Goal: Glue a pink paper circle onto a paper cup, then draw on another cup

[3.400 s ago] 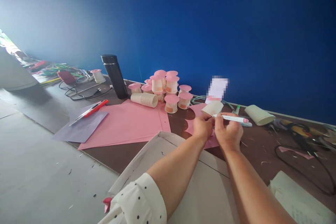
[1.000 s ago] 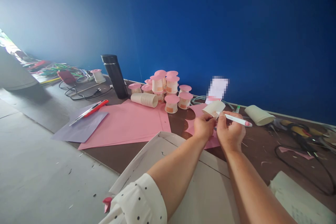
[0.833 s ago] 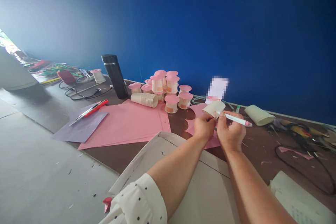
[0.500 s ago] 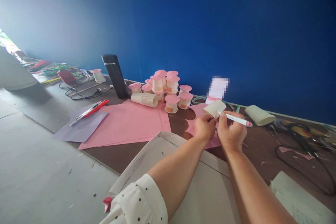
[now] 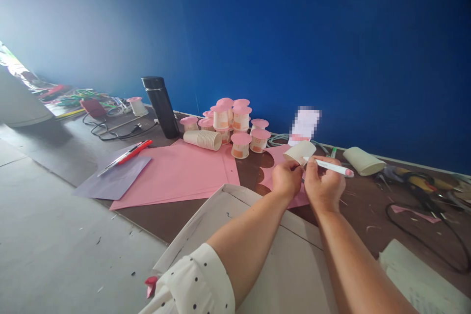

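Observation:
My left hand (image 5: 287,180) is closed at the lower edge of a tilted pale paper cup (image 5: 300,151), with the fingertips partly hidden. Beside it, my right hand (image 5: 326,184) grips a white marker (image 5: 333,166) with a pink end pointing right. The marker's other end meets or nearly meets the cup's side; contact is too small to tell. Beneath both hands lies a pink sheet (image 5: 277,171) with round cut-outs along its left edge. To the left stand several stacked paper cups with pink paper discs (image 5: 241,144) on top, beside a nested stack of plain cups (image 5: 202,140) lying down.
Pink sheets (image 5: 176,171) and a purple sheet (image 5: 121,179) carry a red utility knife (image 5: 134,152). A black flask (image 5: 161,108) stands behind them. Another cup (image 5: 362,161) lies right, near black cables (image 5: 415,186). A blue wall (image 5: 235,34) rises behind the brown table.
The cup and the marker have shifted very slightly. Both hands keep nearly the same place and grip.

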Action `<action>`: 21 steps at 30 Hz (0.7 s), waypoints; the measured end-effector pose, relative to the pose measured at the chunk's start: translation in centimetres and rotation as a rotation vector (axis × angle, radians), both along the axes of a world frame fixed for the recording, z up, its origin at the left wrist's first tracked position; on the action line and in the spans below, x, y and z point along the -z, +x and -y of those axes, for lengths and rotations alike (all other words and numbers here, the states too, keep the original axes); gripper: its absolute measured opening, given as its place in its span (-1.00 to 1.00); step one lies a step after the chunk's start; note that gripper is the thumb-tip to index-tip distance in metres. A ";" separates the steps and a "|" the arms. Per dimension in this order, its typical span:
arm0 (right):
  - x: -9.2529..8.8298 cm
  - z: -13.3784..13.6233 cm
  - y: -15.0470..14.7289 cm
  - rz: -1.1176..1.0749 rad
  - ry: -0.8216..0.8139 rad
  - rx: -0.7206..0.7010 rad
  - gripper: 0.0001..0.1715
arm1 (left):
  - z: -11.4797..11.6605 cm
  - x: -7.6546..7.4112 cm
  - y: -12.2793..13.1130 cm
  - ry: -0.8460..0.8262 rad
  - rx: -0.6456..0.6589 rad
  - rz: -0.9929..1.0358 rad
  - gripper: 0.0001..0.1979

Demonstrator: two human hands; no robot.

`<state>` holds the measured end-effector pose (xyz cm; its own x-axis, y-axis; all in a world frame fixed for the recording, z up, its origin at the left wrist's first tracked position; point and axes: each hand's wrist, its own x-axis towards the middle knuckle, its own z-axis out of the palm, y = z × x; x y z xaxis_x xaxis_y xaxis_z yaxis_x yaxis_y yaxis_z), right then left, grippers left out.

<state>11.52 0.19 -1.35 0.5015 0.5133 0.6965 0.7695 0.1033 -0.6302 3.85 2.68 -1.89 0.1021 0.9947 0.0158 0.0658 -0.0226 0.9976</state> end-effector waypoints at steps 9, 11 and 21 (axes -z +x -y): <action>0.0 0.0 -0.1 -0.004 -0.023 -0.002 -0.73 | -0.3 0.5 0.1 0.028 -0.006 -0.003 -0.84; -0.1 0.0 -0.1 -0.007 -0.026 -0.003 -0.73 | -0.2 0.5 0.1 0.029 -0.005 0.003 -0.84; -0.1 0.1 -0.2 -0.025 -0.014 0.002 -0.76 | 0.0 -0.1 -0.1 0.002 -0.008 0.029 -0.86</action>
<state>11.29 0.11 -1.24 0.5198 0.5216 0.6765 0.7535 0.0932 -0.6508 3.77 2.69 -1.81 0.0939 0.9954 0.0209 0.0369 -0.0245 0.9990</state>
